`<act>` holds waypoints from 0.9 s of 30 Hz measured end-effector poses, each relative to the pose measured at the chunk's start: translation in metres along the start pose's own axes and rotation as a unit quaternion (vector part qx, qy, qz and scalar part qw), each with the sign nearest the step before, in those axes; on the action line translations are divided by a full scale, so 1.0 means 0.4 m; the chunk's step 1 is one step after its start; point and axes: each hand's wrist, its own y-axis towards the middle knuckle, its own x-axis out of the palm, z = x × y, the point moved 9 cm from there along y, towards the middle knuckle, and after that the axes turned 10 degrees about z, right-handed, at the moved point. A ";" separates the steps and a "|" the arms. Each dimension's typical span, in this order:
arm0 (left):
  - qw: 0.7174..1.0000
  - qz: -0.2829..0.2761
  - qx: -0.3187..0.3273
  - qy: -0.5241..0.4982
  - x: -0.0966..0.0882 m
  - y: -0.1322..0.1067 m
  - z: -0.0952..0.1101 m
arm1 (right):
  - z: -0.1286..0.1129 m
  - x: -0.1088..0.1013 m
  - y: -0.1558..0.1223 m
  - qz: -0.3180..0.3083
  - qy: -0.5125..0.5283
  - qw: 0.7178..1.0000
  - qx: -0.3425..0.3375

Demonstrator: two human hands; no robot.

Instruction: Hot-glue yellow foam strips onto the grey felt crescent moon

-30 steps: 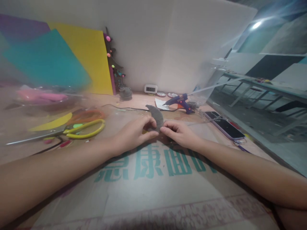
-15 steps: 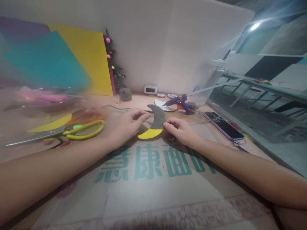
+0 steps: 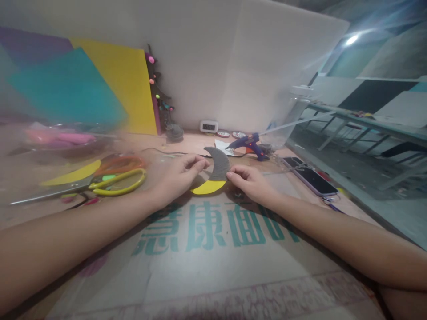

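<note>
A grey crescent with a finely lined surface (image 3: 220, 164) stands up between my hands. My right hand (image 3: 248, 180) pinches its lower right edge between thumb and fingers. My left hand (image 3: 187, 171) is just left of the crescent, thumb and forefinger pressed together; whatever is in that pinch, if anything, is too small to make out. Below the grey crescent shows a yellow curved piece (image 3: 208, 187), its upper part hidden by the grey one. I cannot tell whether the two are joined.
Yellow-and-orange-handled scissors (image 3: 116, 183) and another yellow crescent (image 3: 73, 173) lie left. Behind my hands are a blue glue gun (image 3: 248, 143) and a small clock (image 3: 208, 126). A phone (image 3: 312, 177) lies right. Coloured sheets (image 3: 116, 84) lean at the back left.
My left thumb and fingertips have shifted very slightly beside the grey crescent. My right hand keeps its pinch, and the whole view has tilted a little.
</note>
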 end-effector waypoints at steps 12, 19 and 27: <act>1.000 -0.009 -0.015 -0.017 0.014 0.005 -0.034 | -0.001 -0.001 -0.002 -0.001 0.002 1.000 -0.010; 0.997 -0.054 0.022 -0.046 0.039 -0.004 -0.019 | -0.003 -0.003 -0.002 0.005 0.004 1.000 -0.014; 0.990 -0.125 0.071 -0.009 0.064 -0.034 0.004 | -0.002 -0.004 -0.001 0.009 0.012 1.000 -0.003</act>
